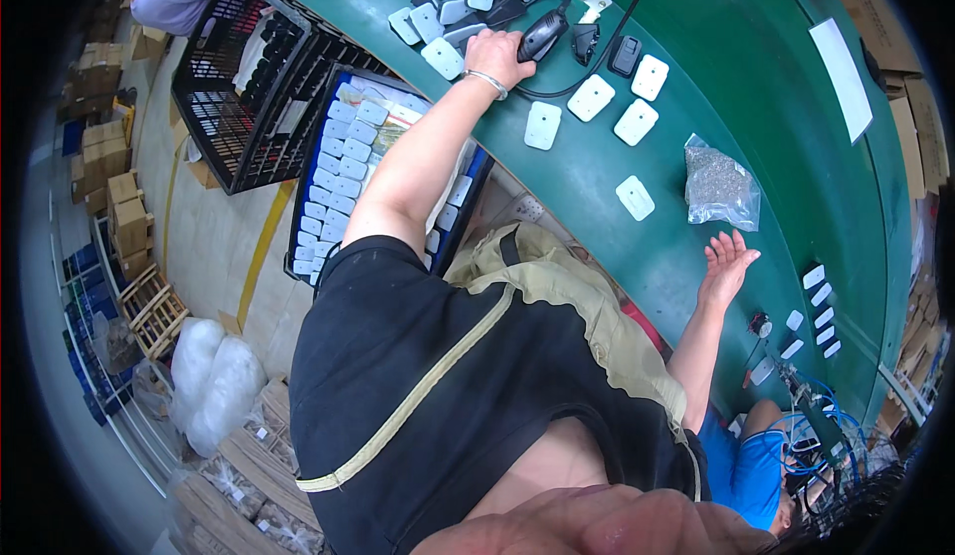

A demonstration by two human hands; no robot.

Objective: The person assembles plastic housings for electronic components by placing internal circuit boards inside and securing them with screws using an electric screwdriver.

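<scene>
My left hand (495,60), with a bracelet at the wrist, reaches to the far part of the green workbench. Its thumb and fingers are closed around the near end of a black corded handheld device (543,36); its exact kind is unclear. Beside that hand lies a heap of white rounded-corner covers (427,24) mixed with black ones. A black piece (585,44) and a small black case (625,56) sit right of the device. My right hand (727,269) is open, fingers spread, just below a clear bag of small metal parts (718,185) and apart from it.
Loose white covers (591,98) lie mid-bench, and several small white pieces (822,294) sit at the right. A blue crate (298,219) of white covers stands under my left arm, beside a black crate (234,88). A person in blue (751,470) is at lower right.
</scene>
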